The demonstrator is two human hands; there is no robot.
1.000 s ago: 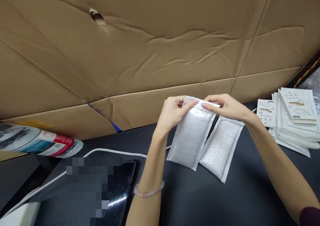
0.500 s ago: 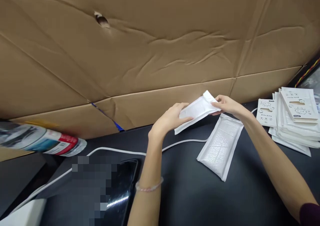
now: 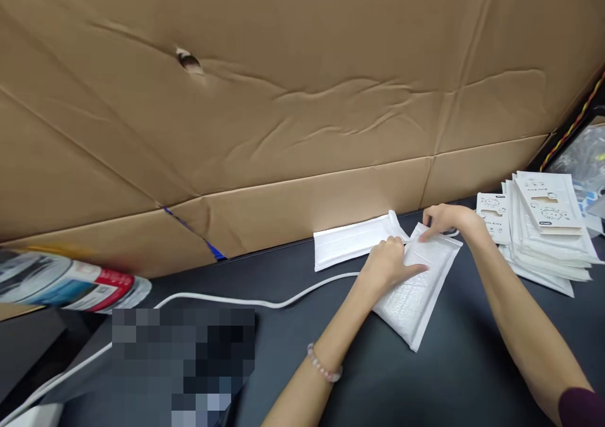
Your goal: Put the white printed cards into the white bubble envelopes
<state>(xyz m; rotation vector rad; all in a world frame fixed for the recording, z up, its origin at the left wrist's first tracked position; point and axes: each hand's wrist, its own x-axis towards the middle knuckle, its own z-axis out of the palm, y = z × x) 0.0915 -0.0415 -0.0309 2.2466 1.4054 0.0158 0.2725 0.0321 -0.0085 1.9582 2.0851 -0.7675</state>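
Note:
A white bubble envelope (image 3: 413,295) lies slanted on the black table (image 3: 293,345), bubble texture showing on its face. My left hand (image 3: 390,264) grips its left edge, with the thumb laid over the top and the other fingers curled at the side. At the upper end, my right hand (image 3: 439,220) pinches the corner with thumb and fingers. A second white envelope (image 3: 352,241) rests flat behind my left hand, along the foot of the cardboard.
A cardboard sheet (image 3: 265,125) stands behind the table. On the right are stacked white envelopes (image 3: 543,244) with printed cards (image 3: 551,206). A white cable (image 3: 227,298) crosses the table; a plastic bottle (image 3: 80,282) lies at the left.
The envelope both hands held in the air now lies at the back by the cardboard. Both hands have moved onto the other envelope. The view has shifted slightly.

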